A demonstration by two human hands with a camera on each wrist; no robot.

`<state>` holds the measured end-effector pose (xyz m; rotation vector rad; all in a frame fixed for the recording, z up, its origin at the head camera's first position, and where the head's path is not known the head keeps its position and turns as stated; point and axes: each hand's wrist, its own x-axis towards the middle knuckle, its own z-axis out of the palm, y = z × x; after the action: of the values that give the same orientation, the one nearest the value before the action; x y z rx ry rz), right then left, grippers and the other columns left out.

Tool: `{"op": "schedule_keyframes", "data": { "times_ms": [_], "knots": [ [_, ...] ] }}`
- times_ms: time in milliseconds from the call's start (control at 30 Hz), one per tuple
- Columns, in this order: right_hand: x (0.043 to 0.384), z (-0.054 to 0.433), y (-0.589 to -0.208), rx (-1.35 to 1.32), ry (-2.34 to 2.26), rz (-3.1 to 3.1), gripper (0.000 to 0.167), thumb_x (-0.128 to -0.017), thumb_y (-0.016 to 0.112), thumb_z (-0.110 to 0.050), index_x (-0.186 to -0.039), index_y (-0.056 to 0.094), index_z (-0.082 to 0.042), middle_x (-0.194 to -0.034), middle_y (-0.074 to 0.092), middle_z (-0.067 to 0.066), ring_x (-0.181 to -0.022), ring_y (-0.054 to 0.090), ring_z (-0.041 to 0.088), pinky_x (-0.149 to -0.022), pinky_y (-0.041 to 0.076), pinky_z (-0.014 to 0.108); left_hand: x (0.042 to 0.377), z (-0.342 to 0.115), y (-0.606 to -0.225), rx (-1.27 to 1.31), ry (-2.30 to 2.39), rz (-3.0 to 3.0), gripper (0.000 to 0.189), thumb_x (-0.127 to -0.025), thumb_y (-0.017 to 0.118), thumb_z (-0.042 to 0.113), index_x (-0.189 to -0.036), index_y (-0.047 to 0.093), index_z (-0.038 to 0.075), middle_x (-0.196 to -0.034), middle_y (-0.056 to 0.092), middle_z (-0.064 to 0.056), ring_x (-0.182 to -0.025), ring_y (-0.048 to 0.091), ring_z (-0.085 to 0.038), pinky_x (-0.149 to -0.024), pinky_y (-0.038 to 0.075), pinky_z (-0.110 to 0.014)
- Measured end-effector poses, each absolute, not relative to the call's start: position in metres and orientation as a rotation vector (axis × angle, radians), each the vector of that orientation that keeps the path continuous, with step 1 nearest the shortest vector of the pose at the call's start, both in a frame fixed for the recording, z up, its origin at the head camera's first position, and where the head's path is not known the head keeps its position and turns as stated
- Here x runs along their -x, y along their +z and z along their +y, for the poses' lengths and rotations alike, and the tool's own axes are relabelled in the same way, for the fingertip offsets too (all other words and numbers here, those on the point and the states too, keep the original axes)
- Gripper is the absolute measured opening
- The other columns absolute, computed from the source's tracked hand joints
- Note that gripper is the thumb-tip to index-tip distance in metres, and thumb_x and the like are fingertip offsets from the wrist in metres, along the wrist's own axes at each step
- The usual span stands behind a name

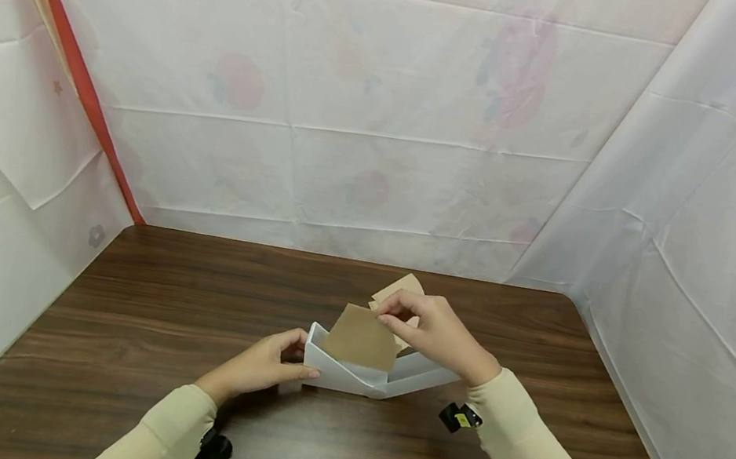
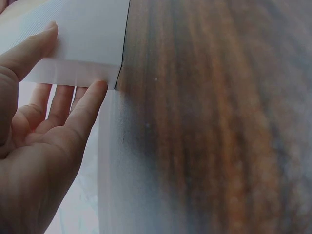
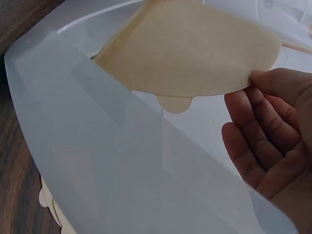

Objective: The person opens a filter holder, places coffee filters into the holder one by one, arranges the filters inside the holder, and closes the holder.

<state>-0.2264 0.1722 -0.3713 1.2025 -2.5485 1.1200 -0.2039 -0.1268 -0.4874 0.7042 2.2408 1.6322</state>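
From the head view, I see a dark wood-grained table (image 1: 190,274) with pale cloth (image 1: 386,105) hung along its far, left and right sides, creased by folds and printed with faded pink shapes; a red strip (image 1: 78,67) runs down to the far left corner. On the black wrist camera (image 1: 449,418) at the right sleeve (image 1: 511,417) sits a yellow label (image 1: 462,420), too small for me to read. Both arms reach in from the near side. The left hand (image 1: 265,363) holds the left end of a white box (image 1: 335,375), thumb on its near side. The right hand (image 1: 443,337) comes over from the right and pinches the upper right corner of a brown paper (image 1: 359,339), which leans in the box's opening. More tan papers (image 1: 398,289) show just beyond the box.

In the left wrist view, the thumb lies against one face of the box, and the fingers touch its end.

In the right wrist view, the grip is narrow, closed on the paper's edge; the other fingers bend loosely beneath. A rounded tab (image 3: 175,104) pokes out along that edge.
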Motion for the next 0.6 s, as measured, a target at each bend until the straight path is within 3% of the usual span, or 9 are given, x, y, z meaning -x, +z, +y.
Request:
{"op": "schedule_keyframes", "data": {
  "times_ms": [600],
  "knots": [
    [0.226, 0.153, -0.386, -1.282, 1.077, -2.578, 0.005, -0.095, 0.071, -0.009, -0.098, 0.071, -0.013, -0.088, 0.069, -0.008, -0.079, 0.062, 0.003, -0.072, 0.052, 0.023, 0.204, -0.127, -0.487, -0.698, 1.622, 2.240, 0.036, -0.091, 0.077, 0.018, -0.117, 0.059, 0.003, -0.112, 0.068, -0.009, -0.105, 0.064, -0.025, -0.082, 0.053, -0.030]
  ]
}}
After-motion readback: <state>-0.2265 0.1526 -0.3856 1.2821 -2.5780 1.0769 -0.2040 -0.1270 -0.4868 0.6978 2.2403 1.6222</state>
